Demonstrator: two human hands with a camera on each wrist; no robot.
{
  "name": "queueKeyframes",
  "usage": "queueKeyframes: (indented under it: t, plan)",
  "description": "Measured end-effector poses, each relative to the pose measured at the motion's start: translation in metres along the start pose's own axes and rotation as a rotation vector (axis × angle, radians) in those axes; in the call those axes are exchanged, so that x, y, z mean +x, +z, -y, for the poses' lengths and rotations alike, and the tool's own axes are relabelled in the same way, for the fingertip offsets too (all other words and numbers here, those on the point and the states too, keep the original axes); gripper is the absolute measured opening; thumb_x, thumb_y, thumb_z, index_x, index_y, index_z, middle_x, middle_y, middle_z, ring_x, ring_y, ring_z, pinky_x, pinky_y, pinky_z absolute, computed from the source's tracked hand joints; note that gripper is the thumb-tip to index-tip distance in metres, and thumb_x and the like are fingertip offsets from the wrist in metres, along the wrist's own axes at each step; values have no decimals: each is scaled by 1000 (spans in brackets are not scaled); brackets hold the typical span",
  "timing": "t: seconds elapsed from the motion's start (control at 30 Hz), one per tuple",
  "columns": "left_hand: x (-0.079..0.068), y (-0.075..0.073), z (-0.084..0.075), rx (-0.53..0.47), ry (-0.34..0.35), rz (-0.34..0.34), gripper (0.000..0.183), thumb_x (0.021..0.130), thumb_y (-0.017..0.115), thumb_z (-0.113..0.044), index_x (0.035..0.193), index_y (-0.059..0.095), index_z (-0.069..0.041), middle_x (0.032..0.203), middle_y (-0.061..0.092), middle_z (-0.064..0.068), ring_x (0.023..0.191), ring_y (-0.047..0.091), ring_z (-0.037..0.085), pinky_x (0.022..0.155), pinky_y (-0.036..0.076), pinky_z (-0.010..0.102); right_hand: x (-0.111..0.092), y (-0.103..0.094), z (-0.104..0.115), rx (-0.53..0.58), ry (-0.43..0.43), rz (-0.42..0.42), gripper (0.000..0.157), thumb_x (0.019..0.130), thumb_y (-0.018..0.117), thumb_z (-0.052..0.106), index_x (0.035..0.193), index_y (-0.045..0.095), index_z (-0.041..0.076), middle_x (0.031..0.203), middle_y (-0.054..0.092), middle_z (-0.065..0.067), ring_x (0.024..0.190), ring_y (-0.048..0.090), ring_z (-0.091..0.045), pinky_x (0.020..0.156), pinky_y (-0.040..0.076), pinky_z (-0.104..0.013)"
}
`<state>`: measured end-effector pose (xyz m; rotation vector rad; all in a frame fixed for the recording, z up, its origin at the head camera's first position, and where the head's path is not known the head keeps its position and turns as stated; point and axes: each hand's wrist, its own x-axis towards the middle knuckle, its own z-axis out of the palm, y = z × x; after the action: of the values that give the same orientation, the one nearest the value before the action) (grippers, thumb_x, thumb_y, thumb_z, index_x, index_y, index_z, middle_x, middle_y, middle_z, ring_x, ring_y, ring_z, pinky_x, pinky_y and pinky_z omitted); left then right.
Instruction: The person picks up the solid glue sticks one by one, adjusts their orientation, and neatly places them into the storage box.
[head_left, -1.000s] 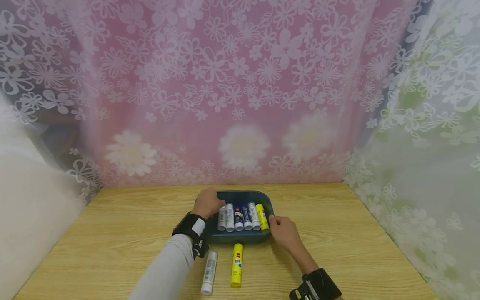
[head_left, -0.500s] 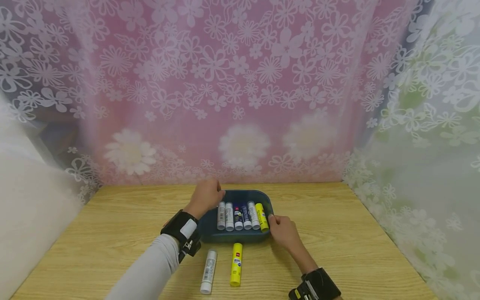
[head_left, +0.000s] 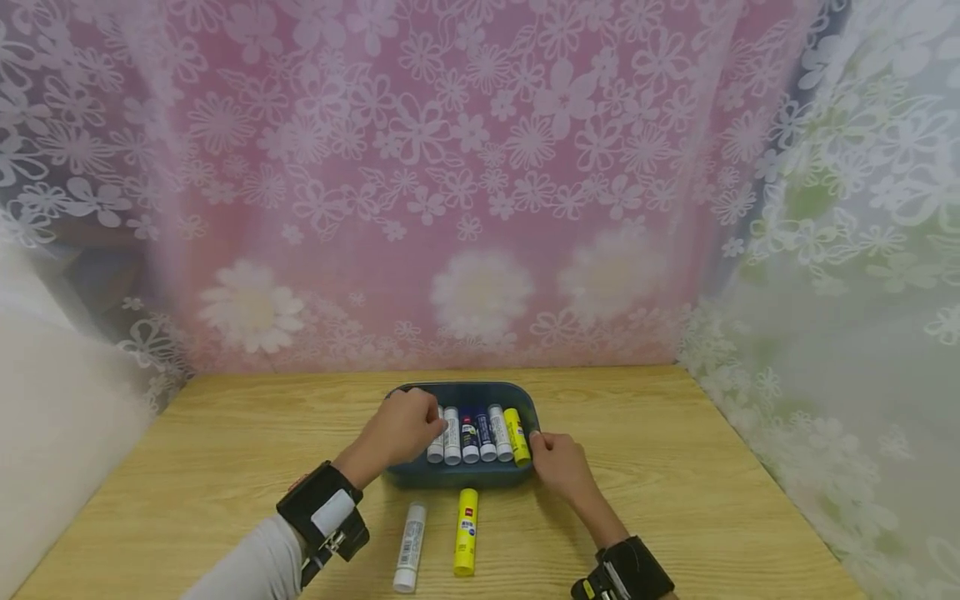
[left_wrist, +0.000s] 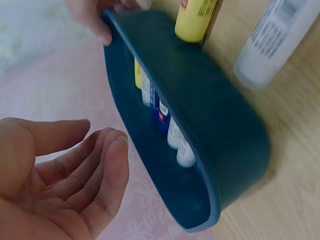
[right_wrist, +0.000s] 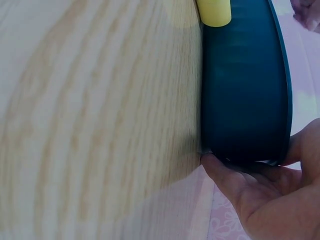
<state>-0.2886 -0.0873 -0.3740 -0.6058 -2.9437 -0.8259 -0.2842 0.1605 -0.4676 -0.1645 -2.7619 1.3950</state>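
A dark teal plastic box [head_left: 457,478] stands on the table with a row of glue sticks inside: a yellow glue stick [head_left: 517,437] at the right, two dark blue ones and several white ones. Above its left side hovers my left hand [head_left: 399,428], hiding part of the leftmost glue stick in the head view. In the left wrist view that hand [left_wrist: 70,182] is loosely curled, thumb apart from the fingers, nothing held. My right hand [head_left: 561,467] grips the box's right end, thumb at the rim; the right wrist view shows its fingers [right_wrist: 227,177] along the outer wall.
Before the box, a white glue stick [head_left: 409,547] and a yellow glue stick [head_left: 466,533] lie on the wooden table [head_left: 285,433]. Flowered sheets [head_left: 480,208] hang behind and at both sides.
My left hand has withdrawn from the leftmost glue stick, passed the box's back left corner and come nearer over its left side. The right hand keeps its hold; the head view has shifted slightly.
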Motion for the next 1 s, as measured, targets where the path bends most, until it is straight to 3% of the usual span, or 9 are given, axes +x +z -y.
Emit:
queueKeyframes:
  t: [0.17,0.4,0.63,0.73,1.0]
  plan:
    - [-22,3,-3,11,11,94,31,94,72,-15,66,59,-11,56,49,-2,48,46,11,48,34,24,1,1,2,-5,12,1,44,107,45,25,65,47,13,57,40,1,52,37,-13,50,29,-24]
    - [-41,14,3,48,-108,277,26,90,77,-17,71,65,-5,57,57,2,43,55,12,40,44,21,1,1,2,-19,4,2,44,107,44,26,64,46,14,57,40,2,52,37,-13,49,29,-24]
    - [-52,25,13,102,-210,330,29,87,81,-22,94,68,2,71,58,8,54,58,19,46,48,29,0,2,2,-18,-6,6,45,107,45,25,63,45,14,56,39,3,49,35,-12,48,27,-23]
    - [-57,30,17,98,-229,339,29,86,82,-23,91,68,1,70,56,8,49,58,18,42,46,27,1,2,2,-25,-2,4,44,107,45,25,64,45,14,56,39,3,50,36,-13,48,27,-24]
    - [-64,40,20,30,-251,349,32,85,83,-28,83,63,-3,72,54,8,62,51,20,53,36,29,1,1,0,-35,6,5,44,107,44,26,65,46,14,57,41,2,51,38,-13,49,28,-24]
